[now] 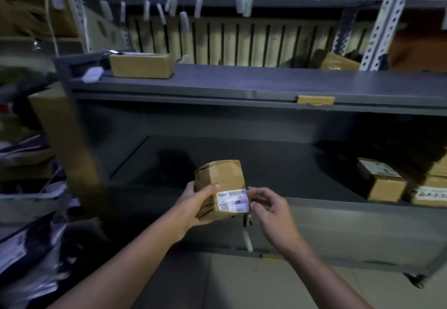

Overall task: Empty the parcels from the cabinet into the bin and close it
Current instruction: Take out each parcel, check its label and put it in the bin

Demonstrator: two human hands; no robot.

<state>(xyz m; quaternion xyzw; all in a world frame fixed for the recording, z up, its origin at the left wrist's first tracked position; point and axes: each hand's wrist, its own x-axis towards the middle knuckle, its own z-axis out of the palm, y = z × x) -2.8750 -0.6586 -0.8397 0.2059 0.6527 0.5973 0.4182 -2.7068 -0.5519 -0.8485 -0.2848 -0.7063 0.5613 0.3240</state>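
One small cardboard parcel [219,187], its top crumpled and a white shipping label facing the camera, is held just in front of the open grey cabinet [242,81] in this head-camera view. The person's left hand [193,205] grips it from the left side, thumb across the front face and fingers wrapped behind. The right hand [268,214] sits at the label's right edge with thumb and forefinger curled in. In the dim, blurred frame it cannot be told whether they pinch the box or only hover against it. Inside the cabinet, at its far right, a stack of parcels [384,182] waits. On top of the cabinet a long box [141,65] lies toward the left end and a tilted box [336,63] toward the right. No bin is in view, so the carry to it likely means turning away from the cabinet. The risk from here is a drop: the parcel hangs over the floor before the cabinet on what may be a one-handed hold, and a quick swing could slip it loose. Closing up too soon would strand the stack at the right.
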